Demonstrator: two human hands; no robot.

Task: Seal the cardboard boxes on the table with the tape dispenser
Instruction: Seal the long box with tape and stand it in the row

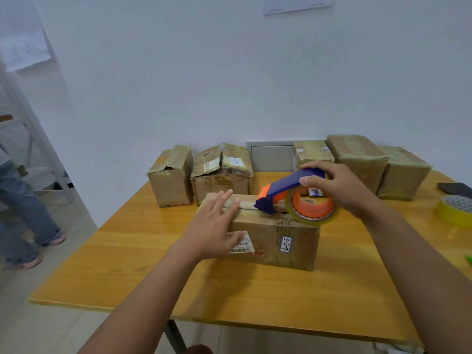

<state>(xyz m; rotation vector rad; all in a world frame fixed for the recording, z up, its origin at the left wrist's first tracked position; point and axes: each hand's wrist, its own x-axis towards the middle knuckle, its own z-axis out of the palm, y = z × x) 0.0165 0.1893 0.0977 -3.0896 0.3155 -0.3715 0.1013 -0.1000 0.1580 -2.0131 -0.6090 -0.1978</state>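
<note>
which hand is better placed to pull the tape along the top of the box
Right. The right hand already grips the tape dispenser on the front box; the left hand lies flat on it, steadying.

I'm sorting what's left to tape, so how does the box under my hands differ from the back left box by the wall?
The front box lies long and low; the back left box stands taller and narrower. The front box has the tape dispenser on its top; the other's top flap gapes, untouched. Both are worn brown cardboard.

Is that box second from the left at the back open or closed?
Open: the back box's top flaps stand raised and parted, not taped flat.
</note>
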